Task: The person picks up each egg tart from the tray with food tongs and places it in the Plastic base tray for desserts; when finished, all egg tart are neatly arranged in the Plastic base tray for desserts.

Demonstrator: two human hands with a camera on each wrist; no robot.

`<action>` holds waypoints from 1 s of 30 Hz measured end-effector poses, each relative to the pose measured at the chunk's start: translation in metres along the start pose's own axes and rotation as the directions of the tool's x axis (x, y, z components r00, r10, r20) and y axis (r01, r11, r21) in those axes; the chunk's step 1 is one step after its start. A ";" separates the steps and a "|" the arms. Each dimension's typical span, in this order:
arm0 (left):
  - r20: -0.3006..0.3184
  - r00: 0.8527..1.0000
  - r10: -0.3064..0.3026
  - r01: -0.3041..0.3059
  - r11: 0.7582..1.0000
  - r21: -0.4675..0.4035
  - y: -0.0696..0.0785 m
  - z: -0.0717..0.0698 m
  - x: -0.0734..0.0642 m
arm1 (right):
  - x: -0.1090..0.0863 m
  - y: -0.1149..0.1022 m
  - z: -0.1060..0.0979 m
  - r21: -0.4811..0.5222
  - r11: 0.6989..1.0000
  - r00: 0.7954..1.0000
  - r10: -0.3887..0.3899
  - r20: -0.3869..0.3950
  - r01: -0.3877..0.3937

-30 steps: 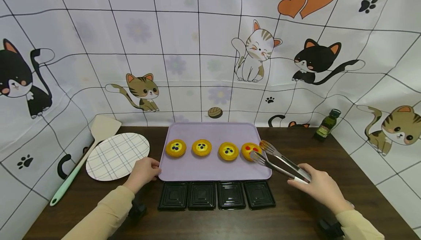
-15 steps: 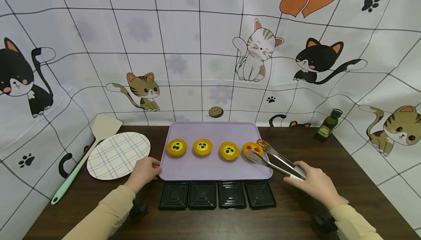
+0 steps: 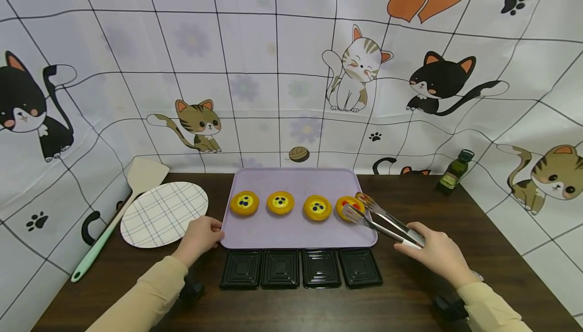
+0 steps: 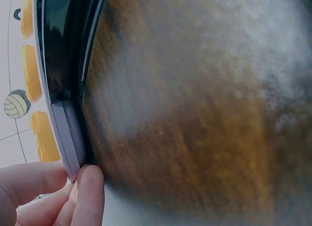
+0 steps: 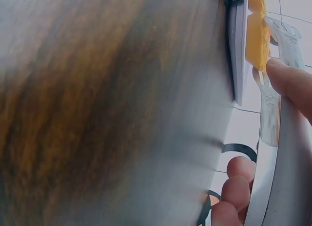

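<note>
My left hand (image 3: 200,238) pinches the left edge of a lilac tray (image 3: 273,233) between thumb and fingers; the left wrist view shows the tray corner (image 4: 72,162) between them. Metal tongs (image 3: 389,223) are gripped in my right hand (image 3: 437,253). Their spread tips stand over the rightmost egg tart (image 3: 344,201), which has red dots on its yellow top and is partly covered by them. Three more tarts with dark blue dots, among them a left one (image 3: 244,203), sit in a row on the tray. In the right wrist view the tongs (image 5: 269,118) reach beside the orange tart side (image 5: 256,43).
Several black square containers (image 3: 280,268) line up in front of the tray. To the left lie an oval checked plate (image 3: 159,215) and a spatula (image 3: 107,233) with a mint handle. A small green bottle (image 3: 454,171) stands back right, near a cat-patterned wall cloth (image 3: 255,94).
My right hand has moved slightly left with the tongs, bringing their tips further over the red-dotted tart. The left hand keeps its hold on the tray edge.
</note>
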State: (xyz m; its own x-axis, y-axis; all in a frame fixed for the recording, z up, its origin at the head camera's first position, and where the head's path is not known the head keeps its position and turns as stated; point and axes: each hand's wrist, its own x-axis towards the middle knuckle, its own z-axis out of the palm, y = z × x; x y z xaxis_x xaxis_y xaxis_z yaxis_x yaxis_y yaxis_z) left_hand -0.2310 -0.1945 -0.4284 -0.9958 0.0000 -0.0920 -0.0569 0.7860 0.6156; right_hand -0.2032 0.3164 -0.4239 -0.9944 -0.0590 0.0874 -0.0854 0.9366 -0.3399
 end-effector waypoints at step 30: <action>-0.002 1.000 0.014 -0.014 0.999 0.030 -0.001 0.001 0.000 | -0.060 -0.004 -0.031 0.065 0.997 0.999 0.052 0.004 -0.052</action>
State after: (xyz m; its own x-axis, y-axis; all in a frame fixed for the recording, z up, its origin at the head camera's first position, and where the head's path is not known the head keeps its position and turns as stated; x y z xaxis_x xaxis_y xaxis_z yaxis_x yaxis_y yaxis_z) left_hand -0.2307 -0.1944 -0.4294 -0.9966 0.0095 -0.0815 -0.0408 0.8041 0.5930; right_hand -0.1414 0.3269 -0.3988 -0.9977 -0.0118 0.0664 -0.0377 0.9141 -0.4038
